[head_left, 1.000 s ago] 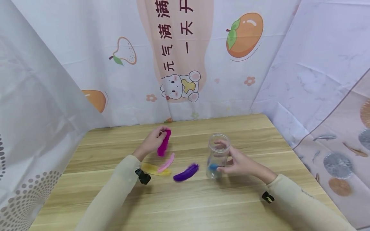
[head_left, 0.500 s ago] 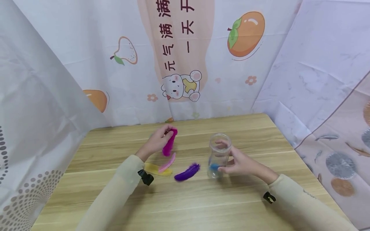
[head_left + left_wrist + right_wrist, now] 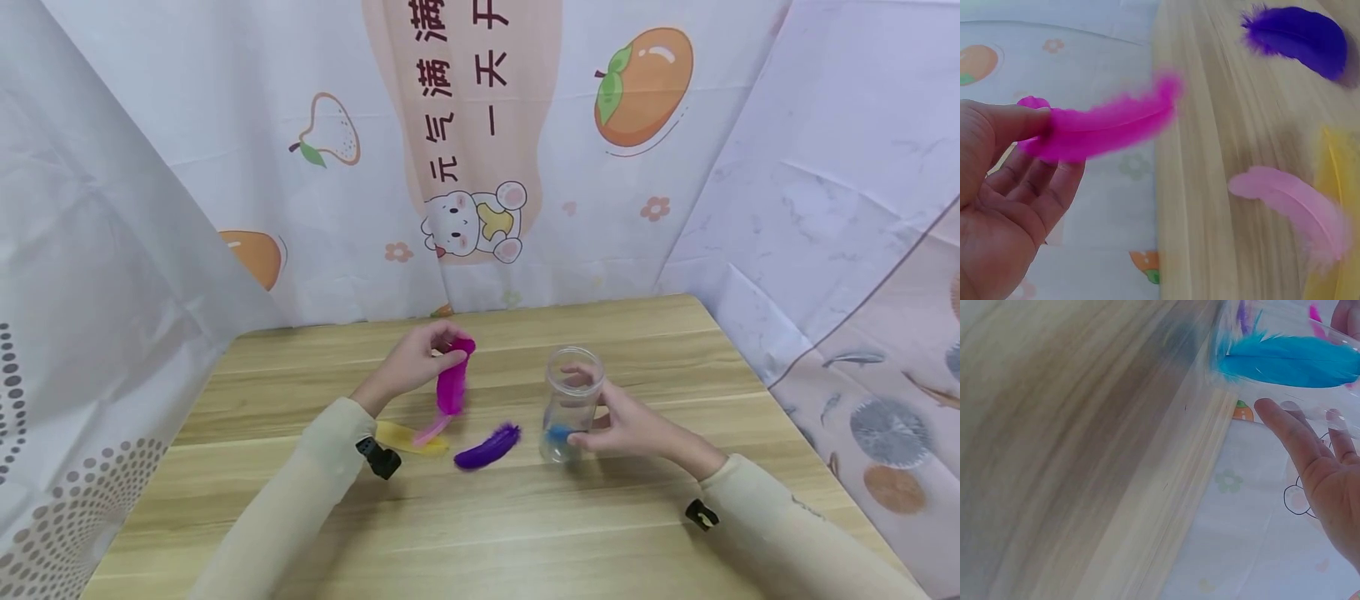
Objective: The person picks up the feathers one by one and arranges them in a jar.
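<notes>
My left hand point(image 3: 416, 362) pinches a magenta feather point(image 3: 452, 390) between thumb and fingers, its lower end hanging above the table. In the left wrist view the same magenta feather point(image 3: 1110, 130) reaches out from the fingertips. Below it on the wood lie a light pink feather point(image 3: 432, 431) and a yellow feather point(image 3: 397, 435), the pink one partly across the yellow. A purple feather point(image 3: 487, 447) lies between them and a clear jar point(image 3: 572, 402). My right hand point(image 3: 633, 421) grips this upright, uncapped jar from the right. Inside the jar is a blue feather point(image 3: 1291, 360).
The wooden table point(image 3: 480, 533) ends at the back against a hanging printed cloth point(image 3: 330, 250). More cloth hangs at the left and right sides. A small black device point(image 3: 378, 458) is strapped on the left wrist, another black device point(image 3: 702, 515) on the right.
My left hand has carried the magenta feather to the right, and it now hangs in front of the pink feather's upper end. The right hand keeps its grip on the jar, which stays put.
</notes>
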The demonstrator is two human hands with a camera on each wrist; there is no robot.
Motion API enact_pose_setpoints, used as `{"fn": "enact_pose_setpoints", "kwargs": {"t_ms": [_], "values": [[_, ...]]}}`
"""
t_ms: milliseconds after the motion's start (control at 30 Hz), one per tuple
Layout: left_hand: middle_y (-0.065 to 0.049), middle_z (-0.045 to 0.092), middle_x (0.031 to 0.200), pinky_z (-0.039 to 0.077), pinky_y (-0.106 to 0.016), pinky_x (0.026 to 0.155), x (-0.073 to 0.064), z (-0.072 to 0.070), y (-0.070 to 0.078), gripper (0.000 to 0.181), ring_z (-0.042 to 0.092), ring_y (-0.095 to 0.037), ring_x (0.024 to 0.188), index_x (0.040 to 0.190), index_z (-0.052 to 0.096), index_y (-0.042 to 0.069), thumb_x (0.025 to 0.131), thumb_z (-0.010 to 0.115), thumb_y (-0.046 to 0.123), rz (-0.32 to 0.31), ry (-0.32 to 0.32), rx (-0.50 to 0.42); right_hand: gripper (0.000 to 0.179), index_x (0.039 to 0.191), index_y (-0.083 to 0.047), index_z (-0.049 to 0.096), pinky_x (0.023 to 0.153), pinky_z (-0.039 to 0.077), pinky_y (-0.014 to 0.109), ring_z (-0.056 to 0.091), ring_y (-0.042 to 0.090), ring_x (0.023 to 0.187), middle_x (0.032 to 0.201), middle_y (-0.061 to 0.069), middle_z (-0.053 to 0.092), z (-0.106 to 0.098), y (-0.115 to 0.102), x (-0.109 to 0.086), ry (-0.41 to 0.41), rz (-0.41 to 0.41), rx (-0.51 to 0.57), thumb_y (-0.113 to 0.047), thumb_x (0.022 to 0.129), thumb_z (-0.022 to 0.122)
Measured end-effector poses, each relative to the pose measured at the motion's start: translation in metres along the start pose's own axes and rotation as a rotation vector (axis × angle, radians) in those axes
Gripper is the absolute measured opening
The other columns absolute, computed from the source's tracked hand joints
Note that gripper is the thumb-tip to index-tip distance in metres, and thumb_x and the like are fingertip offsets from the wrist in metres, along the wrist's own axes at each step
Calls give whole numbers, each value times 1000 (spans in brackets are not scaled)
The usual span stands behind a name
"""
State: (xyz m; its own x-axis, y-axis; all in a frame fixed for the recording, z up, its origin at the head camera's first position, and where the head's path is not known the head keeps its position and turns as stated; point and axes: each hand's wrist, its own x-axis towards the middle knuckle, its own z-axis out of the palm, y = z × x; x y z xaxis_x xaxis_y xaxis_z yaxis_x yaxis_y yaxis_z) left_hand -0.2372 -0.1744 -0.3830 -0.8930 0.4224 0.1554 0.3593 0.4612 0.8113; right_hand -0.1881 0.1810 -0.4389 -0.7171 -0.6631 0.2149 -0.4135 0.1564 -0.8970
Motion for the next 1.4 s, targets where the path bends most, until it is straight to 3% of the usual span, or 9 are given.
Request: {"fn": "enact_pose_setpoints", "kwargs": {"t_ms": [267, 500, 667, 833, 1167, 1400], "values": [[-2, 71, 96, 57, -32, 71, 5, 9, 12, 18, 67, -19, 87, 113, 71, 7, 95, 71, 7, 74, -44, -27, 91, 152, -9, 27, 80, 61, 43, 55, 45, 119, 146, 20, 41, -2, -2, -5, 11, -11, -49, -7, 82, 85], [-3, 72, 95, 56, -32, 73, 8, 5, 23, 19, 68, -19, 88, 113, 72, 7, 94, 73, 7, 131, -12, -65, 91, 153, -9, 26, 80, 61, 43, 56, 44, 118, 144, 20, 43, 1, 0, 1, 3, -31, -40, -7, 83, 85], [-4, 73, 94, 57, -33, 75, 10, -3, 42, 17, 68, -21, 87, 109, 73, 5, 92, 73, 3, 204, -10, -94, 93, 153, -15, 27, 83, 60, 44, 54, 46, 120, 146, 22, 40, 2, 1, 4, 3, -31, -7, -6, 82, 85], [-3, 73, 95, 58, -36, 78, 14, -4, 62, 16, 68, -20, 88, 109, 73, 7, 93, 73, 4, 222, -40, -116, 92, 153, -13, 27, 83, 60, 44, 54, 46, 120, 146, 21, 40, 1, 2, 2, 9, -18, -21, -7, 81, 85], [-7, 73, 105, 60, -40, 78, 15, -1, 83, 27, 68, -26, 95, 120, 70, 6, 93, 74, 5, 201, -153, -274, 92, 153, -8, 26, 84, 60, 42, 53, 42, 124, 142, 19, 47, 1, 1, 0, 6, -13, 5, -4, 82, 84], [-13, 72, 108, 60, -39, 76, 11, -2, 89, 32, 68, -32, 95, 123, 68, 3, 91, 73, 1, 150, -331, -395, 91, 153, -9, 27, 84, 60, 42, 55, 42, 122, 140, 19, 48, 1, 2, 1, 3, -14, -2, -6, 83, 85]]}}
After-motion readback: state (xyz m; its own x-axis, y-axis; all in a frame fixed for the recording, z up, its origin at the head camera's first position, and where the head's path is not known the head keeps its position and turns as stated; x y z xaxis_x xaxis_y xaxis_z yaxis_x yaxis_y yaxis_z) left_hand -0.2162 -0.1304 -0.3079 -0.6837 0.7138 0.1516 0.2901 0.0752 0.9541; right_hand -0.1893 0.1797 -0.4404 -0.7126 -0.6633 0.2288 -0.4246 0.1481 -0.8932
